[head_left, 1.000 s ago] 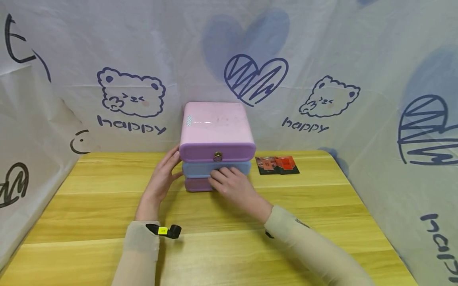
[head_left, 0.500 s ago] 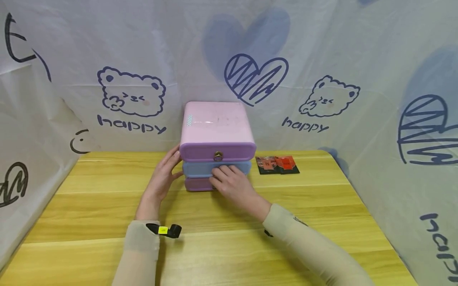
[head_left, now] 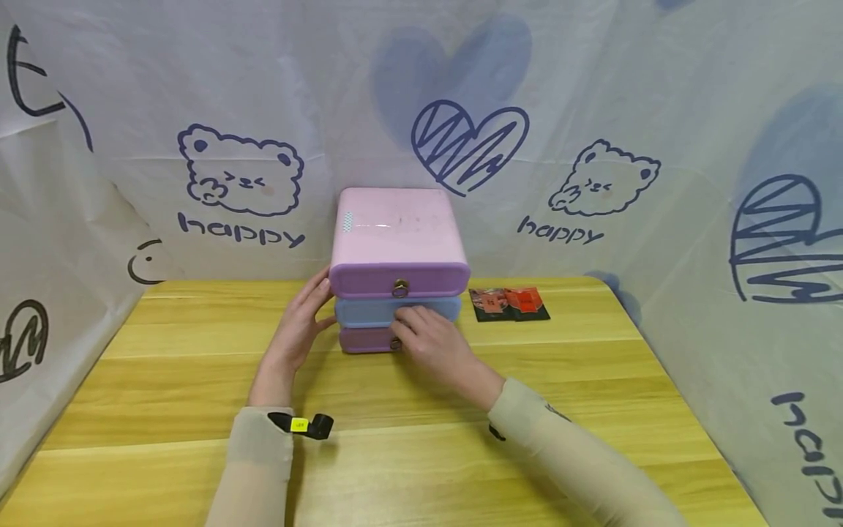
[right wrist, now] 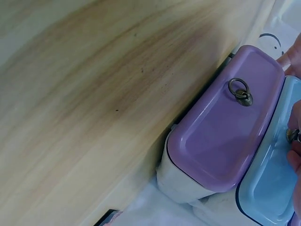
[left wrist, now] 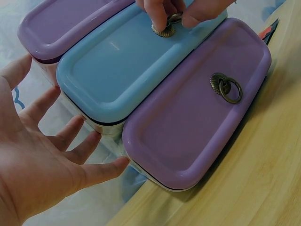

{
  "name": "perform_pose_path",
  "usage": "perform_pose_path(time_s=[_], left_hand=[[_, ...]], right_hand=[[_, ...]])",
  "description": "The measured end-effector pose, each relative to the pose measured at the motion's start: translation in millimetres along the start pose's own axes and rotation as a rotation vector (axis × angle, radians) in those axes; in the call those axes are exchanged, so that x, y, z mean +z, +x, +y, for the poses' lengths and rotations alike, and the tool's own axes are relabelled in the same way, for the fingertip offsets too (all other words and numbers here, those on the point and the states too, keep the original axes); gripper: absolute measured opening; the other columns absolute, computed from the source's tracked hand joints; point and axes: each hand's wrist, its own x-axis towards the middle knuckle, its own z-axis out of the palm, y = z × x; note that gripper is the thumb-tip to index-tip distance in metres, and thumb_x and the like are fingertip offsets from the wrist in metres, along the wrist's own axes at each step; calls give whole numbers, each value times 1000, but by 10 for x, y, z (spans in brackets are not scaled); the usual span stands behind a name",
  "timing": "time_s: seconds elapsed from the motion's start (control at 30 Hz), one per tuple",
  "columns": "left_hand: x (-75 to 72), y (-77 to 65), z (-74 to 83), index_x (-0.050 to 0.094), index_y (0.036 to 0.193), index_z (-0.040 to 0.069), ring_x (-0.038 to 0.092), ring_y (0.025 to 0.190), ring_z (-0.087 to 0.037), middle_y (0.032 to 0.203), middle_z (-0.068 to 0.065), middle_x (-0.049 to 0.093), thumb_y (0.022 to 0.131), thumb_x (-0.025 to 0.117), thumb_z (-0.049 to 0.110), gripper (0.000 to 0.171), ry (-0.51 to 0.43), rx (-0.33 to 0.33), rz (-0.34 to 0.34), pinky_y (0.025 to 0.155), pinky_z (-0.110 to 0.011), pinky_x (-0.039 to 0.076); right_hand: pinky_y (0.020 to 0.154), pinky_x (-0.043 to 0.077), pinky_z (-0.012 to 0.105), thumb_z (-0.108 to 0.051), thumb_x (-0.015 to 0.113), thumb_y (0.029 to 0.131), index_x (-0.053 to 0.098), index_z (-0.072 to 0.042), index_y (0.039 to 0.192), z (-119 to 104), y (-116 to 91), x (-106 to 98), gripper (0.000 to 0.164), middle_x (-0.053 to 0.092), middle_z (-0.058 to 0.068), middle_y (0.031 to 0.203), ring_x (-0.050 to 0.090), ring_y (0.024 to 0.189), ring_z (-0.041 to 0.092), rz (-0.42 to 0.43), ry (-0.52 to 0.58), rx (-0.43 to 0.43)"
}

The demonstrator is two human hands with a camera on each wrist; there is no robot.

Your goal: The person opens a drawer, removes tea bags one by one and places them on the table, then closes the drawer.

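A small pink drawer cabinet stands at the table's back edge. Its top drawer is purple, the middle drawer light blue and the bottom drawer purple. My left hand is at the cabinet's left side, its fingers spread and fairly straight with fingertips against the wall. At the blue drawer's front, my right hand pinches the brass ring pull between thumb and fingers. The bottom drawer's ring pull hangs loose. All three fronts look pushed in, with thin dark seams behind them.
Two flat red-and-black packets lie to the right of the cabinet. A white cloth with printed bears and hearts hangs behind and along both sides. The wooden table extends in front of the cabinet.
My right hand has shifted slightly right at the blue drawer, and the bottom drawer's ring pull shows beside it in the head view. My left hand has stayed in place.
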Motion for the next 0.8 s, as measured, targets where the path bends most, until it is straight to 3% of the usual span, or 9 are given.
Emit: perform_pose_path(time_s=[0.13,0.43,0.8], left_hand=[[-5,1,-4,37,138,30,30,124,-16,143,0,33,91,48,47,52,1,0,1,98,-60,28],[-13,4,-8,37,138,30,29,124,-16,144,0,32,91,47,47,51,8,-3,-3,98,-60,28],[-23,14,-18,37,138,30,29,125,-16,144,1,31,91,47,47,51,4,-4,-11,98,-60,27]], right_hand=[[82,48,26,-2,49,89,61,-3,103,3,3,-13,18,57,9,105,50,93,19,7,22,30],[77,48,25,-3,48,92,62,-5,100,13,-5,-11,16,57,6,100,50,89,17,30,66,96],[75,49,23,-3,48,92,63,-6,97,-2,10,-29,16,58,5,98,51,88,15,71,81,102]])
